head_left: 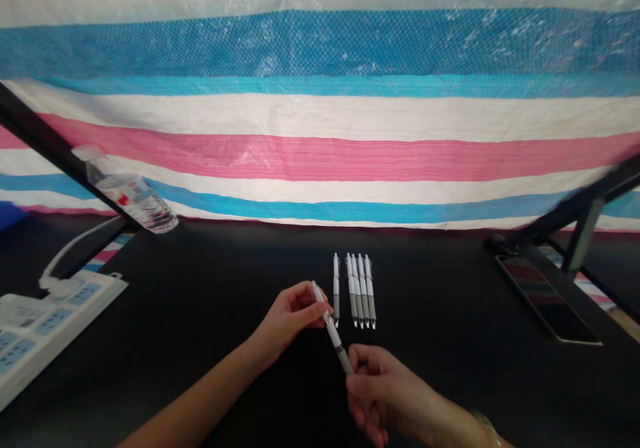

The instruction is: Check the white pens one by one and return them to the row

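Observation:
Between my two hands a white pen (333, 331) with a grey grip is held at a slant above the black table. The thumb and fingers of my left hand (300, 308) pinch its upper end. Lower down, my right hand (375, 388) is closed round the grey grip, and its fingers hide the tip. Just beyond my left hand lies a single pen (336, 285) of the same white and grey look. To the right of it, several matching pens (359, 288) lie side by side in a row, their clicker ends pointing away from me.
A white power strip (65, 321) with a plug in it sits at the left. Behind it a clear water bottle (135, 195) stands near a dark frame bar. A phone (547, 298) lies on the right of the black table (225, 261). Striped sheeting (320, 115) hangs behind.

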